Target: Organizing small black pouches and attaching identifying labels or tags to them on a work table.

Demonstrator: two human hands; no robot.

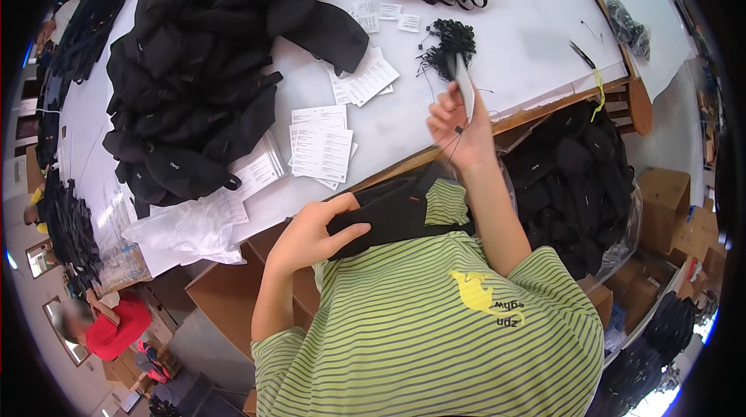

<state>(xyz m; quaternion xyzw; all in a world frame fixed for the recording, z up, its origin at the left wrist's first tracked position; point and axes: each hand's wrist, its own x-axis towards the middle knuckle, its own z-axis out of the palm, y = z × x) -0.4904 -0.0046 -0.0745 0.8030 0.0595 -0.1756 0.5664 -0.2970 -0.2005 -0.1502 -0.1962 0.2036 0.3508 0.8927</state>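
Observation:
My left hand [311,232] is closed on the edge of a black cap [381,211], thumb on one side and fingers on the other. Against my striped shirt the cap hangs just off the table's front edge, and green stripes show through an opening at its right. My right hand [464,133] pinches a white tag [464,89] upright; a thin dark string with a small black piece [459,130] runs down from it toward the cap. Just beyond that hand, a bunch of black looped tag strings [451,45] lies on the white table [524,36].
A large heap of black caps [186,67] covers the left of the table, beside stacks of printed white cards [320,145] and a clear plastic bag [190,234]. Thread snips [583,55] lie near the right edge. Below stands a bag of black caps [575,176]. A person in red [116,331] is at lower left.

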